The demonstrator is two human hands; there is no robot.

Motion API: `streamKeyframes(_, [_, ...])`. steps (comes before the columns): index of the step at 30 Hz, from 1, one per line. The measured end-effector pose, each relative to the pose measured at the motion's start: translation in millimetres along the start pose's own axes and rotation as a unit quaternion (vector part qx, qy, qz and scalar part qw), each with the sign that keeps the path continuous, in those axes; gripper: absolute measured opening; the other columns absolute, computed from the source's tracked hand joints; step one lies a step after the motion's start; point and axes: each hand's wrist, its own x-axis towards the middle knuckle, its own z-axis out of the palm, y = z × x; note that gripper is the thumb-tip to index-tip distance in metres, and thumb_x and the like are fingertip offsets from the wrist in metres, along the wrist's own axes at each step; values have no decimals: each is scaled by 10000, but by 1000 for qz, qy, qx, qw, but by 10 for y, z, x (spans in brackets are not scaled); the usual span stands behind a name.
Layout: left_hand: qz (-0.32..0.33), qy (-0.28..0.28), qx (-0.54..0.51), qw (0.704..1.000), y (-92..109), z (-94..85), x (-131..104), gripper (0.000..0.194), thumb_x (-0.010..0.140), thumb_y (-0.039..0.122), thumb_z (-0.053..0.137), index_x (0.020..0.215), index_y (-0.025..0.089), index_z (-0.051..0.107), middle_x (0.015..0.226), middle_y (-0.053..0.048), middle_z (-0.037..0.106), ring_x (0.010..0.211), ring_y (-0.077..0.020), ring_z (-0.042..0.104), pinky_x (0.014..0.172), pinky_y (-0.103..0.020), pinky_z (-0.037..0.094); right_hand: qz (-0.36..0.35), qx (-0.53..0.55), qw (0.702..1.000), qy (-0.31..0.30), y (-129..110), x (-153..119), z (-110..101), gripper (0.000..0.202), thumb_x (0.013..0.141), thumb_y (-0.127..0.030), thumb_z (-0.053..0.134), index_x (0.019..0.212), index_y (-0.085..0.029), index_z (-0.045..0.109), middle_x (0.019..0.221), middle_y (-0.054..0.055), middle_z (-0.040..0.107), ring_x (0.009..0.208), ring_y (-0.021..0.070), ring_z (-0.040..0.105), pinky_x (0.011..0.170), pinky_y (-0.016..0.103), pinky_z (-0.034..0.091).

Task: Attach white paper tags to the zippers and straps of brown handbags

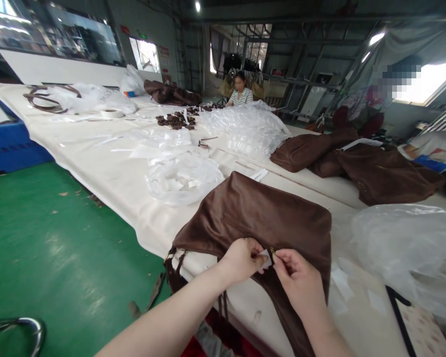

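Note:
A brown leather handbag (267, 208) lies on the cloth-covered table right before me, its strap hanging toward the front edge. My left hand (243, 258) pinches a small white piece of paper or film (264, 261) at the bag's near edge. Close beside it, my right hand (297, 275) has its fingertips closed at a small gold-coloured metal fitting (272, 251) on the bag, perhaps a zip pull; its exact kind is too small to tell. The two hands almost meet there.
Clear plastic bags (182, 178) and a larger plastic heap (249, 129) lie beyond the handbag. More brown bags (386, 168) are at the right, near plastic sheeting (405, 248). Small brown pieces (176, 120) are piled farther back. Another person (241, 94) sits at the far end.

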Motion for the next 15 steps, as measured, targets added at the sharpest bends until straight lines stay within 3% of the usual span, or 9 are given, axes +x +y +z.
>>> streamKeyframes(4, [-5,56,13,998,-11,114,30,163,779,192,538,748,133,687,639,-35,697,581,-146,642,515,-198,443,29,52,998,-26,1,-5,8,156,863,-373,598,883,-229,653,829,19,728,733,181,703,706,269,558])
streamKeyframes(9, [43,121,48,991,5,169,24,163,775,176,555,716,148,704,683,-20,693,634,-136,608,563,-200,424,-1,62,997,-40,-43,-1,-14,133,873,-316,575,910,-231,672,891,25,721,785,174,695,747,272,567])
streamKeyframes(15, [68,93,60,991,40,129,-26,257,862,263,503,774,157,720,680,-17,690,600,-129,588,548,-206,417,-6,58,997,-58,-104,15,-48,170,892,-262,527,946,-235,686,921,26,724,818,173,692,752,274,561])
